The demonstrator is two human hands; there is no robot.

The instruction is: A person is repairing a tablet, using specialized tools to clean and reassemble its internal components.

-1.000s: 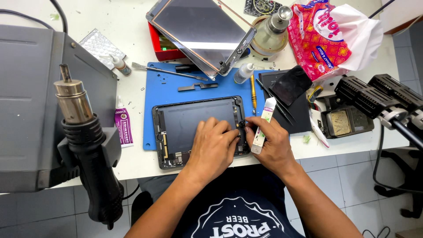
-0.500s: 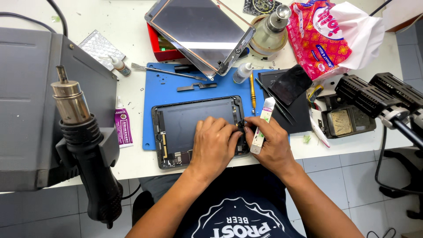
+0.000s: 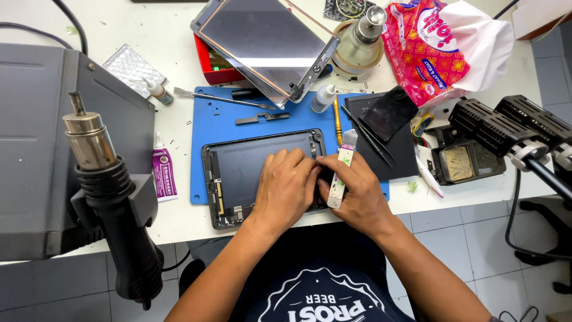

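Observation:
An opened dark tablet body [image 3: 238,170] lies on a blue work mat [image 3: 214,122] at the desk's front edge. My left hand [image 3: 287,188] rests on the tablet's right half, fingers pressed down near its right rim. My right hand [image 3: 356,194] sits just beside it, gripping a slim white tube [image 3: 341,170] with a green and pink label; the tube's lower end is at the tablet's right edge. What the fingertips touch underneath is hidden.
A hot-air gun [image 3: 113,203] hangs on a grey station [image 3: 36,137] at left. A detached screen panel [image 3: 265,45] leans over a red box behind the mat. Tweezers [image 3: 369,134], a small bottle [image 3: 323,98], a soldering stand [image 3: 468,158] and a pink bag [image 3: 429,48] crowd the right side.
Both hands stay on the tablet's right edge; the white tube has shifted only slightly. Nothing else has moved.

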